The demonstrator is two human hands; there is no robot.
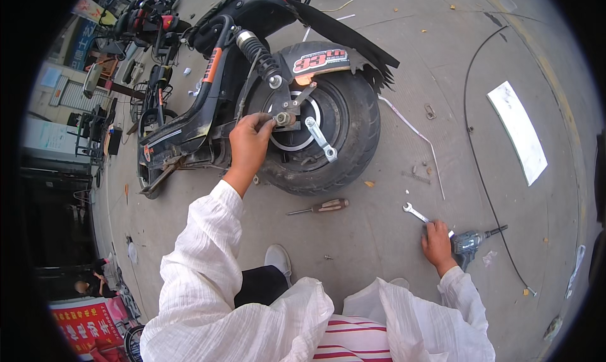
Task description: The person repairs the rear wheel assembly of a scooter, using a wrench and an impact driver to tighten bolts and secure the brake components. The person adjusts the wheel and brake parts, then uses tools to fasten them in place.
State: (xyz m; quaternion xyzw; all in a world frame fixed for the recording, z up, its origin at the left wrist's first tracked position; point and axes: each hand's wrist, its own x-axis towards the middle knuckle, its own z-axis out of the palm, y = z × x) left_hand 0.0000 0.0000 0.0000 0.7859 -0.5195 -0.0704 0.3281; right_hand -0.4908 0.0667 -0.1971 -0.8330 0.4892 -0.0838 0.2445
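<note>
An electric scooter (pixel 208 109) lies on its side, its rear wheel (pixel 363 125) toward me. My left hand (pixel 249 144) reaches to the hub, thumb and fingers closed in a pinch at the axle nut (pixel 283 118). Just right of the nut, a silver metal arm (pixel 322 141) lies across the wheel. Low on the right, my right hand (pixel 437 247) is closed around a combination wrench (pixel 415 211) at ground level; the fingers cover its middle. Beside that hand lies a power drill-like impact driver (pixel 466 242).
A screwdriver (pixel 331 205) rests on the pavement below the wheel, with a small bolt (pixel 328 257) nearer my feet. On the right are a long black cable (pixel 467 109), a white panel (pixel 517 131) and a bent thin rod (pixel 420 134). Parked scooters (pixel 142 21) line the far left.
</note>
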